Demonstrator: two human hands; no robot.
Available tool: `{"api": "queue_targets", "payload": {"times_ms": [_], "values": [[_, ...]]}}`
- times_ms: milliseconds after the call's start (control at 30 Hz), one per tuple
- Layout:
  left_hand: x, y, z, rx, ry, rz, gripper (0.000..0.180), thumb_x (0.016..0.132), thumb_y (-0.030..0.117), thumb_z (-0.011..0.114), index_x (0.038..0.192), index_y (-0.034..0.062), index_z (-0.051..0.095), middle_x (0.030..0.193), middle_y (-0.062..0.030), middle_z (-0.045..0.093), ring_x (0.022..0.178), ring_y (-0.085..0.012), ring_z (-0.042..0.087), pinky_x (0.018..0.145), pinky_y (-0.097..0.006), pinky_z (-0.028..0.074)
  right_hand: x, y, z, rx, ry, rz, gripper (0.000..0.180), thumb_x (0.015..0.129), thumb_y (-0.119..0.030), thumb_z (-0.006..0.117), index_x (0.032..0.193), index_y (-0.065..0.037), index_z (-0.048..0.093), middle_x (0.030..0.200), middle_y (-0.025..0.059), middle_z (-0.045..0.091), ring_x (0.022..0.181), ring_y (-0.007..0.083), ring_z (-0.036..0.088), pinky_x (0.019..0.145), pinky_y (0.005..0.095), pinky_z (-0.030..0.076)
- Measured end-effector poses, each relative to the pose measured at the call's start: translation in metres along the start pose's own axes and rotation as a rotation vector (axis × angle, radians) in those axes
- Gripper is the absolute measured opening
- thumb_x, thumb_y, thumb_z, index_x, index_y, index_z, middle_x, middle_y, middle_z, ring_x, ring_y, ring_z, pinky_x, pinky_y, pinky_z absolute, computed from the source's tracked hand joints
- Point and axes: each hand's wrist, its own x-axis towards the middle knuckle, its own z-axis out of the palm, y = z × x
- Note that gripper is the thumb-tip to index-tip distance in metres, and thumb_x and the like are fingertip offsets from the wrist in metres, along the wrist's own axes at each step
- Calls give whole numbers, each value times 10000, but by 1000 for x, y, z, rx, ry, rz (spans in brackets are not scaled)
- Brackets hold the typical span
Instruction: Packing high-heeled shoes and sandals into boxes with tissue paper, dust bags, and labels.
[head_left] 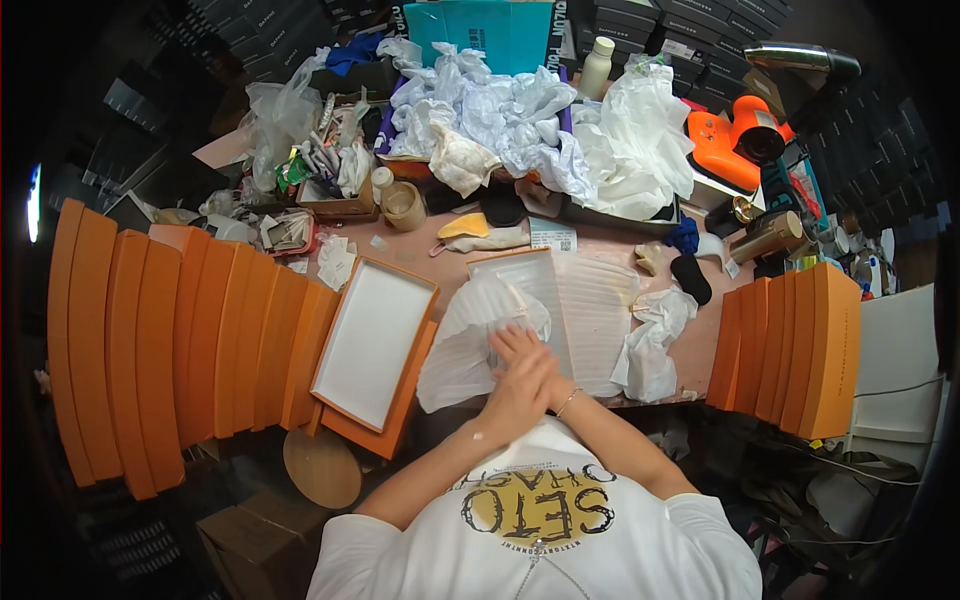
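Note:
Both my hands meet at the table's front edge on a sheet of white tissue paper (462,345). My right hand (512,342) lies flat on the sheet with its fingers stretched toward the left; a thin bracelet circles its wrist. My left hand (522,388) rests just behind it, partly over its back, so the palms are hidden. The tissue drapes over a shallow white box (530,272) and spills toward me. Next to it on the left lies an open orange box (372,345) with a white inside.
Tall rows of orange boxes stand on edge at the left (180,340) and right (800,340). Crumpled white paper (500,115) heaps at the back, another wad (650,345) on the right. An orange power tool (735,140), a round wooden stool (322,467), a cardboard carton (255,540).

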Motion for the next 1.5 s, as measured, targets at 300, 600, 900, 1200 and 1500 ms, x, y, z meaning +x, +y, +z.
{"api": "queue_targets", "payload": {"times_ms": [300,600,900,1200,1500], "values": [[11,-183,25,-305,341,-623,553,966,376,471,1340,-29,428,1269,-246,503,1206,-343,467,1021,-389,338,-46,48,-31,520,59,696,522,830,-125,559,1330,-22,453,1153,247,590,1067,400,562,900,413,454],[5,-151,19,-1092,378,-526,740,910,464,515,1459,45,251,1407,-140,384,1269,-245,389,1047,-351,321,-48,38,-54,740,151,688,653,863,-305,640,1388,-12,384,1234,222,548,1162,323,525,975,358,404],[-15,-132,14,-127,439,-530,571,960,339,487,1411,17,348,1381,-234,407,1261,-362,422,1028,-389,362,-18,3,-42,629,193,643,826,828,-226,666,1431,75,189,1460,310,251,1315,449,330,1071,410,321],[-3,-80,-65,-554,410,-347,829,885,416,629,1469,16,198,1495,-237,223,1378,-301,273,1112,-412,256,25,-8,-53,1276,254,776,643,851,-132,625,1392,41,322,1218,168,582,1081,224,593,921,312,465],[24,-86,-85,-1352,694,-540,423,919,226,580,1268,18,465,1159,-128,590,1067,-256,594,925,-411,495,31,-32,-154,1220,215,506,553,909,-165,608,1390,-8,384,1195,124,603,1049,152,577,871,282,463]]}}
